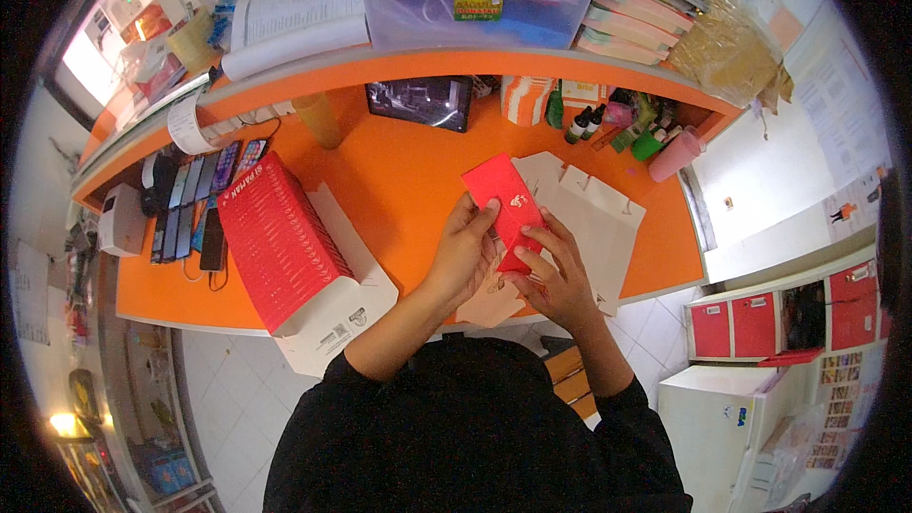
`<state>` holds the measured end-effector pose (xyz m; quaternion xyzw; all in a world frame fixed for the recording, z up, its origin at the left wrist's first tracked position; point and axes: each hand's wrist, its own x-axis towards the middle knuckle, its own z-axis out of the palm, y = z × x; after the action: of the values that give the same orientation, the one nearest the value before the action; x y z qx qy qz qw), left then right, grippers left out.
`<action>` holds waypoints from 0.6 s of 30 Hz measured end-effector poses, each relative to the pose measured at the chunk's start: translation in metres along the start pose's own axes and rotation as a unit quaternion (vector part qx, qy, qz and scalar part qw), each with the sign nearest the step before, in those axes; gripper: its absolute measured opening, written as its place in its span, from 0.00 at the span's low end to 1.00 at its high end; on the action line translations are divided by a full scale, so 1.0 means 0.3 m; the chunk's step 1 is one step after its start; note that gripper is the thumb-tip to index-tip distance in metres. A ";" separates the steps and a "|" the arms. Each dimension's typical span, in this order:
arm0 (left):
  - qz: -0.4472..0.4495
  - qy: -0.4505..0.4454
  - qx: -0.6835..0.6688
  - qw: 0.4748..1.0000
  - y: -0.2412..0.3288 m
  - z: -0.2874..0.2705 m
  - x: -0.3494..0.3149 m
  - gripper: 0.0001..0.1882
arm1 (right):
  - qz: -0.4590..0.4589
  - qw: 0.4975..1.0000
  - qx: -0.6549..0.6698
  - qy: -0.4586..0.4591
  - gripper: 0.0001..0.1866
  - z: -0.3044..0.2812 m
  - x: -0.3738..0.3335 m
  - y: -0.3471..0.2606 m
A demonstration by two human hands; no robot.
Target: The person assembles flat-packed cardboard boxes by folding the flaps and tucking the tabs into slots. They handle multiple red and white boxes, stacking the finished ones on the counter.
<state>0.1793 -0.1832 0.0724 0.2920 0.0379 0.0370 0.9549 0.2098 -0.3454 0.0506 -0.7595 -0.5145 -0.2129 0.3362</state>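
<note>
A small red cardboard piece with a pale printed emblem (502, 188), narrow like a folded sleeve or flat box, is held over the front of the orange desk (408, 218). My left hand (464, 245) grips its left edge, thumb on the face. My right hand (559, 277) holds its lower right part with bent fingers. Both hands are closed on it. Beneath and beyond the right hand lie flat white cardboard blanks (608, 245) with cut tabs. To the left sits a pile of red printed cardboard (285, 233), with a white cardboard panel (370, 309) showing beside and under it.
Several phones (180, 209) and a white boxy device (122, 220) stand at the desk's left. A tablet (420, 103) leans at the back. Small bottles (584, 122) and a pink cup (674, 157) are at back right. An orange shelf (427, 65) overhangs, carrying a plastic bin (408, 14).
</note>
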 end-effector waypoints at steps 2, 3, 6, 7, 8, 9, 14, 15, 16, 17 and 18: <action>-0.003 0.007 -0.003 1.000 0.011 0.018 -0.015 0.12 | 0.007 1.000 0.030 0.001 0.26 -0.008 0.012 0.004; -0.004 0.011 -0.004 1.000 0.015 0.021 -0.018 0.12 | 0.010 0.999 0.046 0.001 0.26 -0.014 0.019 0.002; 0.066 0.023 0.047 0.996 -0.001 -0.014 -0.004 0.13 | 0.016 0.995 0.090 -0.046 0.25 -0.081 0.032 -0.010; 0.080 0.008 0.080 0.994 0.002 -0.027 -0.002 0.13 | 0.005 0.993 0.116 -0.029 0.24 -0.087 0.037 -0.020; 0.092 -0.006 0.113 0.989 0.010 -0.039 -0.002 0.14 | -0.004 0.990 0.142 -0.012 0.23 -0.093 0.038 -0.029; 0.103 -0.021 0.146 0.984 0.018 -0.046 -0.003 0.14 | -0.013 0.986 0.167 0.005 0.22 -0.099 0.041 -0.037; 0.110 -0.011 0.146 0.983 0.032 0.005 -0.033 0.15 | 0.009 0.991 0.123 0.043 0.20 -0.103 0.082 -0.098; 0.123 -0.001 0.126 0.984 0.032 0.013 -0.031 0.15 | 0.006 0.991 0.126 0.041 0.20 -0.104 0.085 -0.103; 0.092 -0.006 0.129 0.987 0.049 0.006 -0.021 0.15 | -0.001 0.987 0.161 0.017 0.20 -0.113 0.089 -0.105; 0.059 -0.012 0.131 0.990 0.077 -0.009 -0.005 0.16 | -0.005 0.981 0.195 -0.009 0.21 -0.130 0.089 -0.110; 0.026 -0.019 0.133 0.991 0.097 -0.022 0.005 0.17 | -0.009 0.973 0.228 -0.034 0.21 -0.141 0.087 -0.112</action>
<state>0.1787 -0.1553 0.0831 0.4178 0.0172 0.0512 0.9069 0.1897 -0.3515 0.1069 -0.6650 -0.5675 -0.0673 0.4808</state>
